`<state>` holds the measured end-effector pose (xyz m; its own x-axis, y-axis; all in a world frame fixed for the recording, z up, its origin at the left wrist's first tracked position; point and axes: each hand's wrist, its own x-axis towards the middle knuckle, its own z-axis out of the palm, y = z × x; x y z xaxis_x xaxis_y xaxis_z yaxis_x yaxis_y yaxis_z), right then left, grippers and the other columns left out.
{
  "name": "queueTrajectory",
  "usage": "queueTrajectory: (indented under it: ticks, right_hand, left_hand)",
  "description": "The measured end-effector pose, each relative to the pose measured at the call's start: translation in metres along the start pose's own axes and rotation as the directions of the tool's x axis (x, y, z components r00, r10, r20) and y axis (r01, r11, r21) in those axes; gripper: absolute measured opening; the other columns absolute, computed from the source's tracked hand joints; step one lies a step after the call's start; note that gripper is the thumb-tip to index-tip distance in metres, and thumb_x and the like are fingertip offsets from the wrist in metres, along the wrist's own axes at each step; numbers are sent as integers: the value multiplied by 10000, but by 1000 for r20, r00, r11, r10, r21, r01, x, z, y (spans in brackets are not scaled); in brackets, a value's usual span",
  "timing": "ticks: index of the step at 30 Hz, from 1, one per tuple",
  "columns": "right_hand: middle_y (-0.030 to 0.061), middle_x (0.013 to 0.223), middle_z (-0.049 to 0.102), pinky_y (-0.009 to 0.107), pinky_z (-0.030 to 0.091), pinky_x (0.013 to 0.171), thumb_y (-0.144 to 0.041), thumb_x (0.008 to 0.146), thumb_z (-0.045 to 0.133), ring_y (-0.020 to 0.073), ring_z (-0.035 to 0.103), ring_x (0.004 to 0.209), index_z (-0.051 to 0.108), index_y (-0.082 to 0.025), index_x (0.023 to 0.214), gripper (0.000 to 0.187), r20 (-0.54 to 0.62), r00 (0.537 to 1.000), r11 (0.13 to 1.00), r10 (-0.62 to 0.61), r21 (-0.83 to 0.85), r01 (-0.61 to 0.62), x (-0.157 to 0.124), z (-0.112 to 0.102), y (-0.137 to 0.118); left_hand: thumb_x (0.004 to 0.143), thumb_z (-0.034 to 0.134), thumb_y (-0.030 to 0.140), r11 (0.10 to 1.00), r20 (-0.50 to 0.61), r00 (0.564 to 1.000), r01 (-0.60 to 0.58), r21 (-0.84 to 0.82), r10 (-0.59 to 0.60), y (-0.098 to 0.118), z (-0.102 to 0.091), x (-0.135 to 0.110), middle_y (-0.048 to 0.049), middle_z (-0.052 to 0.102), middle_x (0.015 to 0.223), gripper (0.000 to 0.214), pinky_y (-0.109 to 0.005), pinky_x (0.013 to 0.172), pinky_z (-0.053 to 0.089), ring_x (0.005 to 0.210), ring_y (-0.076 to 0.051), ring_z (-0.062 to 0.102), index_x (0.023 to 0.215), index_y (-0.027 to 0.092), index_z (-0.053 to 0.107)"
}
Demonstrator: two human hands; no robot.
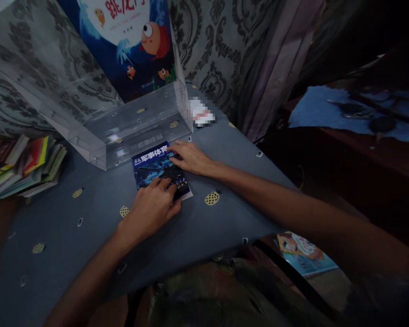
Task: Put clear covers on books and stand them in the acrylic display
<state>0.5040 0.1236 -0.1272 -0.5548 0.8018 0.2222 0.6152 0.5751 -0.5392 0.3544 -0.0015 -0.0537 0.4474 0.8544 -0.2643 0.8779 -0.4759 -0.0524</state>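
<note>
A small dark blue book (149,169) with white characters on its cover lies flat on the grey-blue cloth (88,218) with pineapple prints. My left hand (154,208) rests on the book's near edge, its fingers curled down onto the cover. My right hand (189,157) lies on the book's far right corner, fingers flat and pressed against the cover. Just behind the book stands a clear plastic box (122,122), open toward me. A large blue picture book (129,45) with cartoon fish leans upright inside it.
A stack of colourful books (23,165) lies at the left edge. A white blurred card (202,112) sits to the right of the clear box. Another picture book (301,254) lies on the floor below the table's right edge. Dark furniture with blue cloth (344,111) stands at right.
</note>
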Motion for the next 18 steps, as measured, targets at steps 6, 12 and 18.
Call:
queueTrajectory:
  ticks: [6, 12, 18]
  right_hand:
    - [103, 1150, 625, 343, 476, 869, -282, 954, 602, 205, 611, 921, 609, -161, 1326, 391, 37, 999, 998, -36, 45, 35, -24, -9, -1]
    - [107, 1252, 566, 444, 479, 988, -419, 899, 687, 284, 567, 1149, 486, -244, 1478, 637, 134, 983, 987, -125, 115, 110, -42, -23, 2]
    - [106, 1397, 511, 531, 379, 1110, -557, 730, 825, 335, 461, 1307, 366, -315, 1561, 979, 238, 942, 966, -238, 155, 205, -52, -26, 4]
  left_hand:
    - [983, 530, 342, 999, -20, 1000, 9, -37, -9, 0, 2, -3, -156, 660, 1263, 291, -435, 849, 565, 1159, -332, 596, 1127, 158, 704]
    - [977, 547, 352, 1000, -41, 999, 8, -18, -8, 2, 4, -4, -155, 654, 1258, 280, -419, 845, 565, 1172, -332, 586, 1129, 164, 689]
    - [991, 510, 327, 999, -37, 999, -21, 41, 22, 6, 8, -4, -170, 653, 1242, 290, -425, 803, 585, 1157, -341, 593, 1123, 131, 679]
